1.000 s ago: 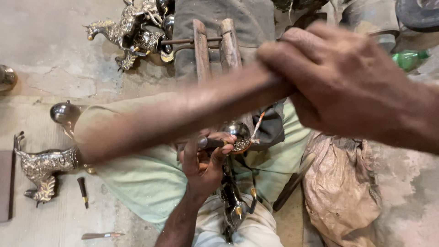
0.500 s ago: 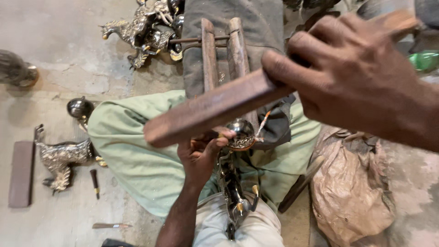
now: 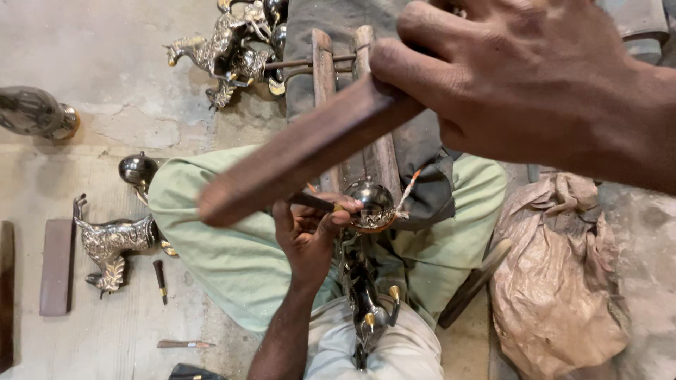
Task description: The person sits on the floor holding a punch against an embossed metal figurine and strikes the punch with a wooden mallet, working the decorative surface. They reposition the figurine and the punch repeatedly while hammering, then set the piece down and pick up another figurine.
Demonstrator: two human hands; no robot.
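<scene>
Seen from the head camera, the right hand (image 3: 535, 84) grips a wooden mallet (image 3: 303, 151) raised above the lap, fingers wrapped tight round its handle. Below it, the left hand (image 3: 306, 229) pinches a thin chisel (image 3: 313, 203) against a round metal figurine (image 3: 372, 205) resting on green cloth (image 3: 232, 260). More metal animal figures (image 3: 113, 243) stand on the floor nearby.
</scene>
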